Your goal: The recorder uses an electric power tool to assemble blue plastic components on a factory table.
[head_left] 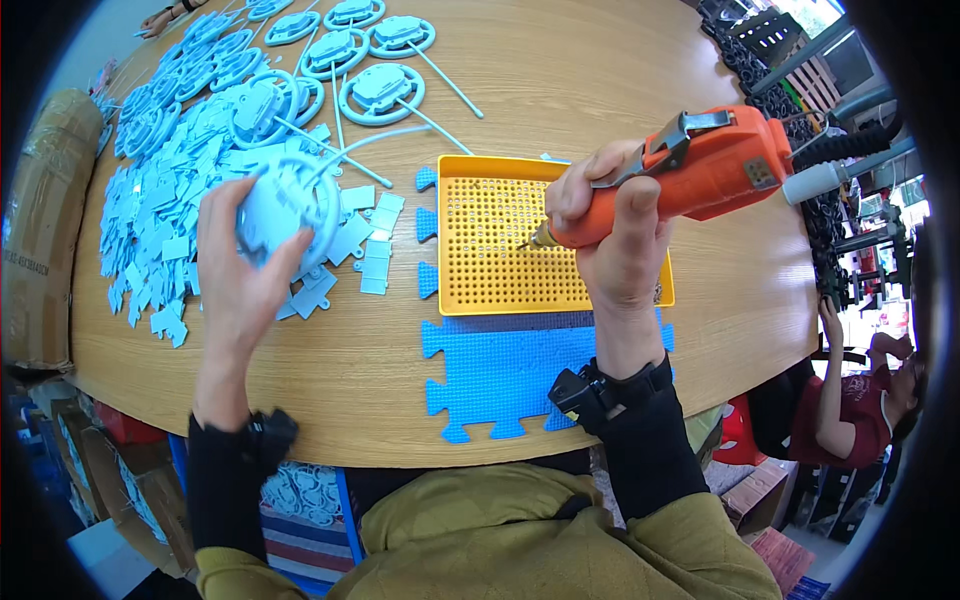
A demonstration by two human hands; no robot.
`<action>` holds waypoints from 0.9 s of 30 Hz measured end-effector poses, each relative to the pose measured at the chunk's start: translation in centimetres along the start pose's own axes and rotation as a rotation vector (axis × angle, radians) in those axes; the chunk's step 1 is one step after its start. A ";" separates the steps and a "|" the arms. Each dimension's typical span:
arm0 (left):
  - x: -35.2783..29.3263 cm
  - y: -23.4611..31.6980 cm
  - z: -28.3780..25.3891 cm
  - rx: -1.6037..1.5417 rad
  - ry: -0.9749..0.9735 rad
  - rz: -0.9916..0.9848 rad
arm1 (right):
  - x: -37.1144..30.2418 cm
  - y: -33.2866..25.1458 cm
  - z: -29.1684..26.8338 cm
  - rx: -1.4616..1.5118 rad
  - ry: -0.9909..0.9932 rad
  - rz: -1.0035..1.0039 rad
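Sensibly, with the right hand (610,215) clamped on the orange plastic electric screwdriver (690,175) over the yellow perforated tray (495,240) at centre, the left hand (240,265), fingers curled round the pale blue round plastic part (285,205), should hold it steady.

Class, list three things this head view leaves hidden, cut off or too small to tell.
1. The driver tip: too small to tell whether it carries a screw.
2. The round blue part: the left hand covers its near side.
3. The orange power screwdriver: the right hand hides its grip.
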State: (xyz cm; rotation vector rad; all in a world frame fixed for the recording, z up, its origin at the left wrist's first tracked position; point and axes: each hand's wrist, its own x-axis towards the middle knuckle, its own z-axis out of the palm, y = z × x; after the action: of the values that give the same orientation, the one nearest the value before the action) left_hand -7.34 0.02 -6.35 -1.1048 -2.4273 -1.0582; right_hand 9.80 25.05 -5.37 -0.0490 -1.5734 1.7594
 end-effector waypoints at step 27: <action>-10.9 11.1 5.0 -0.263 -0.421 0.113 | -8.3 -7.0 6.0 0.015 -0.225 0.151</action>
State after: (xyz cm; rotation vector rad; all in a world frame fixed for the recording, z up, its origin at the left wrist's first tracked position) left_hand 8.44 2.56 -9.72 -1.6803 -2.5390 -1.2380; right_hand 16.21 15.16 -1.56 0.0393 -1.7556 1.9492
